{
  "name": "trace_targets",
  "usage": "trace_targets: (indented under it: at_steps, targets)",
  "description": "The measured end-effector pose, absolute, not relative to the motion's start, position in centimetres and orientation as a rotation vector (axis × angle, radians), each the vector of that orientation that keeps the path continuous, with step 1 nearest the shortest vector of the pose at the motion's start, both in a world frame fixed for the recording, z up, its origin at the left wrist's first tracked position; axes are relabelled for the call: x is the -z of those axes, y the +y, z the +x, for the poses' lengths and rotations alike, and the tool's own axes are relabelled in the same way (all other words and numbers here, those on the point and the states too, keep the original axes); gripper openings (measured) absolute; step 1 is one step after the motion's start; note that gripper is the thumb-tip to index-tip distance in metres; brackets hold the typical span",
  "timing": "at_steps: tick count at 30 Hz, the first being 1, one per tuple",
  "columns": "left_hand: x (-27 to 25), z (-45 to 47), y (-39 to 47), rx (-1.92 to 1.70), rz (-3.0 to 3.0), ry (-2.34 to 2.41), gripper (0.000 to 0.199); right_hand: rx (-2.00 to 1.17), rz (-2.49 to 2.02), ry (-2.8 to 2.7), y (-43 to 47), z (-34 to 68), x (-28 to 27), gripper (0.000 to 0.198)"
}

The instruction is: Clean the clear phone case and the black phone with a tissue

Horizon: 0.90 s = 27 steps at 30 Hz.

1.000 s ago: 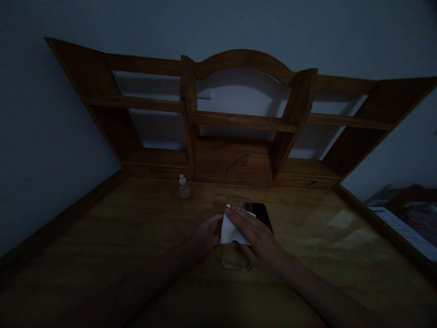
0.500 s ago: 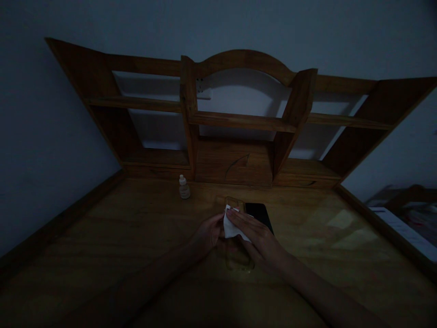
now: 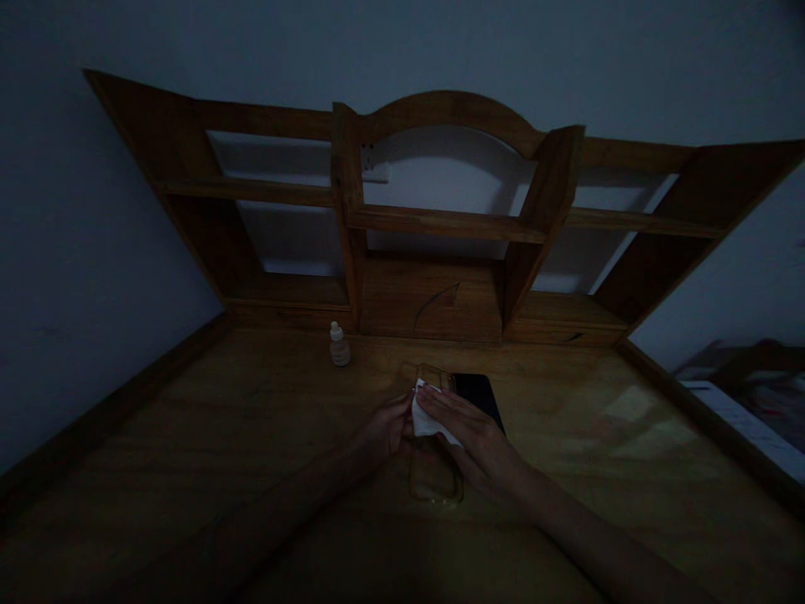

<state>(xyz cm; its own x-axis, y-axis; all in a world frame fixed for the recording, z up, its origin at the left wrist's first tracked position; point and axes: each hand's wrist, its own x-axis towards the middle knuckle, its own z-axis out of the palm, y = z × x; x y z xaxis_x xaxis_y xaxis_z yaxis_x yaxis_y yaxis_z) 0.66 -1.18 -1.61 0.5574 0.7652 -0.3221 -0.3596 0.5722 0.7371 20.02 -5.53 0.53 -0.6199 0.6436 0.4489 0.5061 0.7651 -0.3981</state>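
A clear, yellowish phone case (image 3: 435, 500) is held just over the desk, its long side running away from me. My left hand (image 3: 385, 426) grips its left edge, fingers closed around it. Under the fingers of my right hand (image 3: 471, 432) a folded white tissue (image 3: 428, 420) is pressed against the middle of the case; the fingers lie close together over it. Partly behind my right hand, a black phone (image 3: 481, 393) lies flat on the desk. The middle of the case is covered by the tissue and hand.
A small dropper bottle (image 3: 340, 349) with a white cap stands left of the case. Behind it rises a wooden shelf unit (image 3: 433, 298) along the back of the wooden desk (image 3: 220, 436). A wall socket (image 3: 376, 172) shows through the shelves. The room is dim.
The near end of the phone case has swung slightly to the left. Both hands stay almost in place, with the tissue still on the case.
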Motion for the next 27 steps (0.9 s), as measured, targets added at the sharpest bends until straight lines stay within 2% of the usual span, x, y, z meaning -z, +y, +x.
trace_targets:
  at_steps: [4,11,27]
  targets:
    - [1.9,0.6,-0.9,-0.679,0.71,0.71,0.041,-0.327,-0.834,-2.361,-5.4,20.1,-0.3,0.056]
    - [1.9,0.5,-0.7,-0.589,0.714,0.637,0.062,-0.358,-0.849,-2.32,-5.5,20.1,-0.5,0.054]
    - [0.7,0.6,-0.9,-0.599,0.669,0.718,0.055,-0.366,-0.839,-2.263,-5.6,20.2,-0.8,0.045]
